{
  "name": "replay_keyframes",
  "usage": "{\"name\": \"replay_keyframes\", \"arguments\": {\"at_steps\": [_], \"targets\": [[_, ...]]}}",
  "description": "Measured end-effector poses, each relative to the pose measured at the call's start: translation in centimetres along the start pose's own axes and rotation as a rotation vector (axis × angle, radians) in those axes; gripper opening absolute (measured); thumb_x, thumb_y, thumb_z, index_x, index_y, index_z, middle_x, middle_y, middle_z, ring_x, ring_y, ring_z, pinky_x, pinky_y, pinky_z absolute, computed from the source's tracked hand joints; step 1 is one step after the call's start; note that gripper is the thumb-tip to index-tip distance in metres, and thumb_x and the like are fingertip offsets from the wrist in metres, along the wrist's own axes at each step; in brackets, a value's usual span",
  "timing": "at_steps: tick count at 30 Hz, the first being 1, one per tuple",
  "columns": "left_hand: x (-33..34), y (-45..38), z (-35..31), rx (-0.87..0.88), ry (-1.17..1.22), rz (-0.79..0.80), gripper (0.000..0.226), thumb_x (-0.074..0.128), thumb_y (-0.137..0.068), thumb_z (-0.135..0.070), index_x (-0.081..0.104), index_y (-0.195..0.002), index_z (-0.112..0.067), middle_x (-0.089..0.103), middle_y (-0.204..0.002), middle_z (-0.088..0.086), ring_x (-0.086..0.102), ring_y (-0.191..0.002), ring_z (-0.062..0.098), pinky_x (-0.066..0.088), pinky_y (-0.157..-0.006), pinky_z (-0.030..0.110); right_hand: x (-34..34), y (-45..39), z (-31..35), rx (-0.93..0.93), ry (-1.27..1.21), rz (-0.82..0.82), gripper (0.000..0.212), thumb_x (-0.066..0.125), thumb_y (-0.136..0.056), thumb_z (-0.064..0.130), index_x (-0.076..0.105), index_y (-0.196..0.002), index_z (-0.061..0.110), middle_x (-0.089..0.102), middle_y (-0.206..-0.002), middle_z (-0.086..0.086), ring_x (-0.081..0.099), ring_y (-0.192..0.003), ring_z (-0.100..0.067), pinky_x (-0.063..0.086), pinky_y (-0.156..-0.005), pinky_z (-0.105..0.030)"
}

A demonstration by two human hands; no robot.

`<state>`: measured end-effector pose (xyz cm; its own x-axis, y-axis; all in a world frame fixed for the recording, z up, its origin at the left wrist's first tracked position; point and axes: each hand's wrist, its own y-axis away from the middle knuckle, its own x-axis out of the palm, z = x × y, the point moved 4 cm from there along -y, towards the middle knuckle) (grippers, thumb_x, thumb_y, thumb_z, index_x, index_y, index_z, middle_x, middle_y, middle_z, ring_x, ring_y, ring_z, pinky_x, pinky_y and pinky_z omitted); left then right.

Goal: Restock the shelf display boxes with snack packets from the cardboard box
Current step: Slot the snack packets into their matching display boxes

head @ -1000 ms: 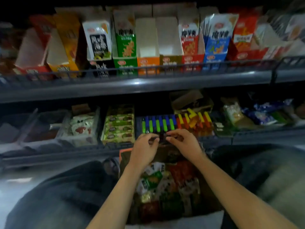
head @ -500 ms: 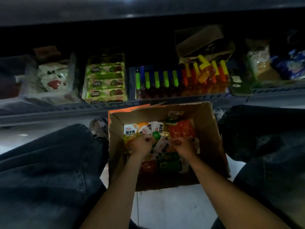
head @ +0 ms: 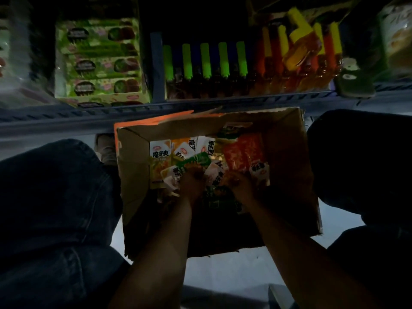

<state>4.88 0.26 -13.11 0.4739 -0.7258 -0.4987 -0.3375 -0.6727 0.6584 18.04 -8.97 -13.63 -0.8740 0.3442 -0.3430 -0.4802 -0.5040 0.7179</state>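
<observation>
Head view looks down on a person crouched over a cardboard box (head: 287, 166) that sits on the floor (head: 227, 270) between their knees, just in front of the bottom shelf (head: 66, 118). Both hands are down among the snack packets (head: 200, 157) heaped inside. The left hand (head: 192, 182) has its fingers curled into the pile by a green packet (head: 196, 160); the right hand (head: 239, 186) lies just beside it, fingers bent into the packets near the orange-red packet (head: 243, 152). It is too dim to tell whether either hand actually grips a packet. A yellow packet (head: 160, 166) stands against the box's left side. On the shelf sit a green display box (head: 100, 63) and a row of green-capped tubes (head: 205, 61), with orange and yellow ones (head: 296, 50) to their right.
</observation>
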Motion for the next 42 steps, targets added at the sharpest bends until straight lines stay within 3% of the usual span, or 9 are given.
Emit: {"name": "replay_keyframes", "arguments": {"at_steps": [3,6,9,14,21,26,32,36,42], "targets": [[0.3,0.0,-0.5,-0.040,0.025,0.034,0.026,0.059,-0.093,-0.017,0.068,-0.106,0.003,0.065,-0.110,0.020,0.059,-0.107,0.032,0.044,-0.079,0.028,-0.3,0.4,0.3,0.048,-0.034,-0.003,0.023,0.039,-0.094,-0.007,0.056,-0.108,-0.015,0.053,-0.084,-0.023,0.052,-0.074,-0.016,0.045,-0.056,-0.008],[-0.3,0.3,-1.5,-0.058,0.150,0.021,0.017,0.059,-0.091,-0.010,0.069,-0.090,0.003,0.066,-0.090,0.009,0.057,-0.089,0.022,0.042,-0.064,0.015,-0.7,1.1,1.4,0.040,-0.035,0.026,0.032,0.033,-0.094,-0.011,0.040,-0.121,-0.027,0.048,-0.082,-0.021,0.058,-0.058,-0.010,0.047,-0.050,-0.011],[-1.5,0.1,-3.0,-0.134,0.313,0.056,0.020,0.052,-0.094,-0.007,0.059,-0.075,-0.007,0.061,-0.079,0.002,0.055,-0.078,0.020,0.047,-0.051,0.021,-1.6,1.2,2.7,-0.034,-0.026,-0.015,0.035,0.040,-0.094,-0.007,0.038,-0.124,-0.026,0.045,-0.107,-0.044,0.060,-0.090,-0.034,0.047,-0.059,-0.010],[-4.2,-0.5,-4.3,-0.079,0.366,-0.004,0.016,0.056,-0.095,-0.019,0.061,-0.100,-0.005,0.059,-0.102,0.003,0.052,-0.094,0.014,0.040,-0.079,0.026,-2.0,1.2,4.6,-0.022,0.141,0.071,0.022,0.063,-0.088,0.025,0.060,-0.109,0.022,0.054,-0.124,-0.002,0.053,-0.113,-0.023,0.048,-0.094,-0.043],[-6.3,-0.2,-4.8,-0.112,0.646,0.036,0.009,0.054,-0.096,-0.019,0.061,-0.092,-0.015,0.065,-0.097,0.004,0.064,-0.092,0.020,0.056,-0.076,0.029,-2.0,1.9,8.2,-0.081,0.000,0.053,0.015,0.064,-0.087,0.014,0.062,-0.101,0.009,0.059,-0.087,0.000,0.057,-0.086,-0.018,0.044,-0.076,-0.028],[-6.6,-0.9,-1.3,-0.111,0.348,-0.162,0.020,0.059,-0.092,-0.018,0.067,-0.110,-0.012,0.062,-0.116,0.003,0.057,-0.103,0.018,0.049,-0.081,0.031,-2.7,1.5,7.0,-0.087,0.137,-0.038,0.011,0.060,-0.091,0.021,0.065,-0.096,0.012,0.054,-0.072,0.008,0.052,-0.070,-0.011,0.036,-0.067,-0.023],[-5.7,-0.3,2.2,-0.119,0.168,-0.294,0.026,0.056,-0.090,-0.005,0.064,-0.114,-0.011,0.050,-0.133,0.015,0.043,-0.127,0.033,0.040,-0.100,0.033,-2.6,0.9,4.4,0.054,0.116,-0.080,0.032,0.059,-0.092,0.024,0.061,-0.120,0.008,0.063,-0.118,-0.009,0.059,-0.105,-0.026,0.045,-0.081,-0.029],[-5.6,0.3,2.2,-0.272,0.579,-0.357,0.042,0.052,-0.089,-0.024,0.055,-0.123,0.001,0.056,-0.121,0.018,0.054,-0.107,0.031,0.045,-0.075,0.021,-2.4,0.6,4.1,0.093,0.101,-0.106,0.030,0.058,-0.092,0.024,0.063,-0.119,0.011,0.064,-0.118,-0.009,0.060,-0.105,-0.027,0.047,-0.085,-0.033],[-4.3,-0.9,2.6,-0.344,0.307,-0.203,0.010,0.051,-0.091,-0.024,0.060,-0.094,-0.020,0.041,-0.133,0.011,0.031,-0.130,0.030,0.029,-0.107,0.045,-2.2,0.9,4.1,0.133,0.039,-0.070,0.031,0.057,-0.092,0.022,0.060,-0.119,0.007,0.063,-0.113,-0.008,0.060,-0.099,-0.026,0.043,-0.064,-0.023]]}}
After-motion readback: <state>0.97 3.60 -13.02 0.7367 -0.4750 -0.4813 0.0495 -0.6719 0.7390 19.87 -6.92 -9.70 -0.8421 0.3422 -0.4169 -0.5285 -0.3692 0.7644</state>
